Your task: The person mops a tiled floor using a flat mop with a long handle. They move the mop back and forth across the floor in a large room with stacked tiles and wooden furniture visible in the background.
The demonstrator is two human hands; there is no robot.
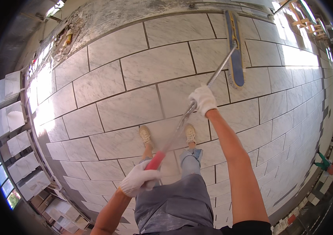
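Observation:
Both of my hands wear white gloves and grip one long-handled dust mop. My left hand [137,180], close to my waist, is closed round the red grip at the handle's near end. Farther along, my right hand [203,100] wraps the silvery metal pole. From there the pole slants up and away to the flat mop head [235,58], long and narrow with a blue-grey top and a fringed, yellowish edge. The mop head lies on the marble-look floor tiles [156,64] at the far right of my feet.
Dark joints part the pale tiles. Stacked slabs [24,158] line the left side. Rough bare ground [92,27] borders the tiles at the far edge. At the right, a person in green [324,163] is low on the floor. Bright sunlight patches fall on both sides.

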